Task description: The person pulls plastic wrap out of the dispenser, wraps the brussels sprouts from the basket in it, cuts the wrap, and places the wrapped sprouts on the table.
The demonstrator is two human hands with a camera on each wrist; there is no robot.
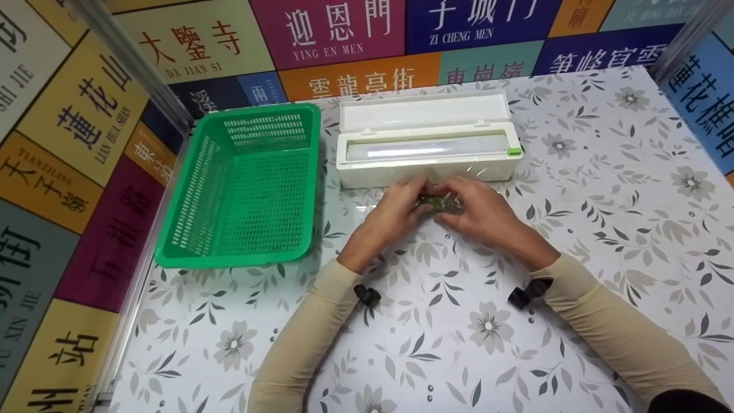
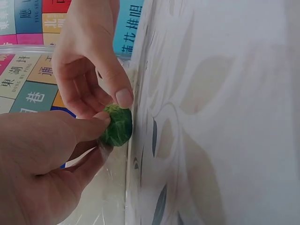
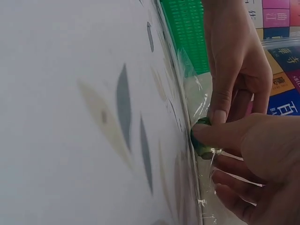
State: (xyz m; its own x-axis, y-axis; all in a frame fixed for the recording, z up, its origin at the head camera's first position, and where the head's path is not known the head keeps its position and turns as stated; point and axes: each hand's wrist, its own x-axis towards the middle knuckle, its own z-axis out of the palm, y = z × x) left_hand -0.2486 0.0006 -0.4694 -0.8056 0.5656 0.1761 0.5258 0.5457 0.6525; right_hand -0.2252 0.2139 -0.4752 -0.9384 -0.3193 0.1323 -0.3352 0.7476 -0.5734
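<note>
Both hands meet over the table at a small round green vegetable [image 1: 434,202], dark green with paler streaks in the left wrist view. My left hand [image 1: 395,207] pinches it between thumb and fingers. From the other side my right hand [image 1: 484,215] holds it, its thumb lying on the green surface in the right wrist view. Clear plastic film [image 3: 202,96] shows around the vegetable and between the hands. Fingers hide part of the vegetable, and how far the film wraps it is hard to tell.
Just beyond the hands stands a white cling film box [image 1: 430,174], lid [image 1: 424,112] raised, a film roll [image 1: 427,148] inside and a green slider [image 1: 514,151] at its right end. A green plastic basket [image 1: 312,189] sits to the left. Floral cloth [image 1: 436,355] covers the table.
</note>
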